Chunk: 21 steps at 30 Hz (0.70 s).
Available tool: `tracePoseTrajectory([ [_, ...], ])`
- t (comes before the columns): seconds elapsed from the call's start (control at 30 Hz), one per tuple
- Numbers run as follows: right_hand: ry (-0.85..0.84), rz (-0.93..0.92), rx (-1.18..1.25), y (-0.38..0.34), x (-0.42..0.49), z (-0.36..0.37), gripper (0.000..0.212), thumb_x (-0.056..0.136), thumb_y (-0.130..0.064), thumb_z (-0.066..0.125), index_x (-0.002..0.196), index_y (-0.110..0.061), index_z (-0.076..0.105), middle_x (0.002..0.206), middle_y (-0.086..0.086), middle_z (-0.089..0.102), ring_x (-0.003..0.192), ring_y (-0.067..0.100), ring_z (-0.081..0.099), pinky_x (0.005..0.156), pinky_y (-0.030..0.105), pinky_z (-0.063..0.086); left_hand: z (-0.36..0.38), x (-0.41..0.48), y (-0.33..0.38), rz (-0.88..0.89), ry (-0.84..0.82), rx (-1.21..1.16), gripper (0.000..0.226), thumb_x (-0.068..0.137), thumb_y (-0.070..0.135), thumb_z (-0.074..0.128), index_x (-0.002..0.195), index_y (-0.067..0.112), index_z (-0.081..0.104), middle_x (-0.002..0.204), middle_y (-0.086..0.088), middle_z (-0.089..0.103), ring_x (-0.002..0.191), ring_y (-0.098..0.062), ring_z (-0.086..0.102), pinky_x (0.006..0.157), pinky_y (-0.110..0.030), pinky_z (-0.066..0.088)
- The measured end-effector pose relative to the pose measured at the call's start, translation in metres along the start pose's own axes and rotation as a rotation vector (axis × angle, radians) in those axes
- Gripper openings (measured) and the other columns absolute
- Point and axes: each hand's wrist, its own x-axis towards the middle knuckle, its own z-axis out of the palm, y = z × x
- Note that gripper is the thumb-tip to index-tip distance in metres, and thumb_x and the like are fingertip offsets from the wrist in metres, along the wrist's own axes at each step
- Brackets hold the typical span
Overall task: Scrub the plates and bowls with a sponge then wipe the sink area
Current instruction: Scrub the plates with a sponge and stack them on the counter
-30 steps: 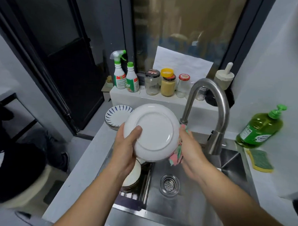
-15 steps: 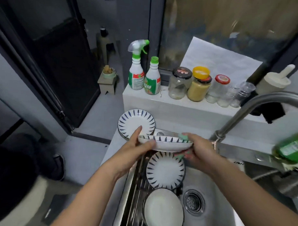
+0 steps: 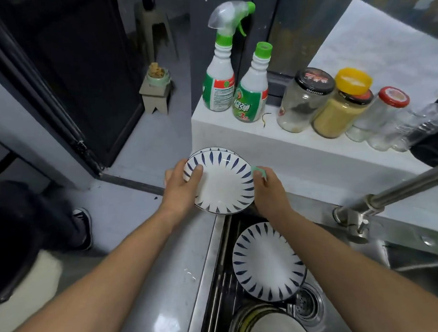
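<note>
A white plate with blue leaf marks (image 3: 223, 184) sits face up on top of a stack of like plates at the counter's far left corner. My left hand (image 3: 181, 189) grips its left rim, thumb on the inside. My right hand (image 3: 268, 191) touches its right rim while holding a sponge (image 3: 259, 170), of which only a green edge shows. A second patterned plate (image 3: 267, 261) lies on the rack in the steel sink (image 3: 325, 316). A plain bowl (image 3: 270, 325) lies at the bottom edge.
A spray bottle (image 3: 222, 73), a green-capped bottle (image 3: 252, 90) and several jars (image 3: 305, 100) stand on the white ledge behind the sink. The steel tap (image 3: 388, 197) reaches in from the right. The drain (image 3: 308, 304) is beside the plate in the sink. Floor drops off left of the counter.
The plate went from upright over the sink, to flat, to resting on the stack at the far left corner. Both hands travelled with it and the view swung left and down.
</note>
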Motion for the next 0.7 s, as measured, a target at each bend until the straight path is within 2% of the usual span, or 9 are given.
tracePoseTrajectory([
  [0.07, -0.02, -0.019, -0.042, 0.002, 0.01, 0.005, 0.019, 0.104, -0.031, 0.039, 0.105, -0.02, 0.054, 0.09, -0.016, 0.056, 0.086, 0.011, 0.055, 0.065, 0.015, 0.038, 0.001, 0.01, -0.004, 0.0, 0.017, 0.041, 0.017, 0.1, 0.055, 0.052, 0.117, 0.054, 0.05, 0.124, 0.005, 0.038, 0.138, -0.02, 0.039, 0.12, -0.043, 0.03],
  [0.13, -0.026, -0.035, -0.105, 0.002, 0.018, 0.007, 0.023, 0.104, -0.033, 0.038, 0.101, -0.019, 0.056, 0.089, -0.012, 0.058, 0.086, 0.015, 0.055, 0.067, 0.026, 0.04, 0.001, 0.019, -0.008, 0.026, 0.043, 0.127, 0.029, 0.103, 0.053, 0.049, 0.13, 0.043, 0.054, 0.125, 0.005, 0.038, 0.14, -0.021, 0.034, 0.121, -0.042, 0.027],
  [0.2, -0.035, -0.028, -0.158, 0.0, 0.025, 0.007, 0.026, 0.104, -0.036, 0.037, 0.099, -0.019, 0.056, 0.088, -0.009, 0.061, 0.085, 0.016, 0.056, 0.071, 0.031, 0.04, 0.002, 0.024, -0.01, 0.059, 0.078, 0.201, 0.043, 0.104, 0.051, 0.047, 0.141, 0.03, 0.053, 0.125, 0.004, 0.039, 0.139, -0.019, 0.032, 0.12, -0.039, 0.025],
  [0.33, -0.063, -0.003, -0.16, -0.002, 0.04, 0.006, 0.033, 0.103, -0.037, 0.037, 0.099, -0.013, 0.059, 0.088, 0.001, 0.064, 0.081, 0.022, 0.058, 0.075, 0.037, 0.048, 0.008, 0.033, -0.015, 0.054, 0.093, 0.184, 0.051, 0.105, 0.053, 0.044, 0.148, 0.026, 0.047, 0.127, 0.004, 0.034, 0.124, -0.003, 0.023, 0.121, -0.035, 0.022],
  [0.43, -0.072, 0.055, -0.105, -0.002, 0.049, 0.007, 0.029, 0.097, -0.034, 0.038, 0.074, -0.019, 0.048, 0.07, -0.003, 0.052, 0.064, 0.02, 0.045, 0.063, 0.035, 0.04, 0.011, 0.037, -0.019, 0.043, 0.105, 0.192, 0.052, 0.104, 0.054, 0.044, 0.148, 0.026, 0.047, 0.127, 0.004, 0.032, 0.123, -0.003, 0.022, 0.121, -0.034, 0.023],
  [0.5, -0.081, 0.078, -0.086, -0.004, 0.052, 0.008, 0.031, 0.095, -0.03, 0.038, 0.066, -0.022, 0.037, 0.064, -0.004, 0.044, 0.059, 0.018, 0.037, 0.059, 0.033, 0.033, 0.011, 0.038, -0.021, 0.056, 0.111, 0.209, 0.048, 0.104, 0.054, 0.045, 0.144, 0.027, 0.05, 0.125, 0.003, 0.032, 0.123, -0.006, 0.024, 0.121, -0.035, 0.025],
  [0.6, -0.093, 0.103, -0.111, -0.004, 0.056, 0.007, 0.03, 0.096, -0.027, 0.039, 0.067, -0.017, 0.038, 0.067, 0.001, 0.047, 0.062, 0.02, 0.039, 0.062, 0.034, 0.035, 0.012, 0.039, -0.024, 0.065, 0.108, 0.224, 0.05, 0.102, 0.057, 0.047, 0.144, 0.029, 0.049, 0.125, 0.003, 0.032, 0.128, -0.012, 0.028, 0.12, -0.036, 0.027],
  [0.7, -0.085, 0.14, -0.108, -0.005, 0.058, 0.005, 0.029, 0.096, -0.028, 0.04, 0.076, -0.011, 0.052, 0.074, 0.006, 0.057, 0.067, 0.024, 0.048, 0.064, 0.035, 0.041, 0.012, 0.04, -0.023, 0.068, 0.104, 0.275, 0.057, 0.102, 0.058, 0.046, 0.149, 0.028, 0.045, 0.125, 0.004, 0.031, 0.131, -0.017, 0.031, 0.118, -0.034, 0.027],
])
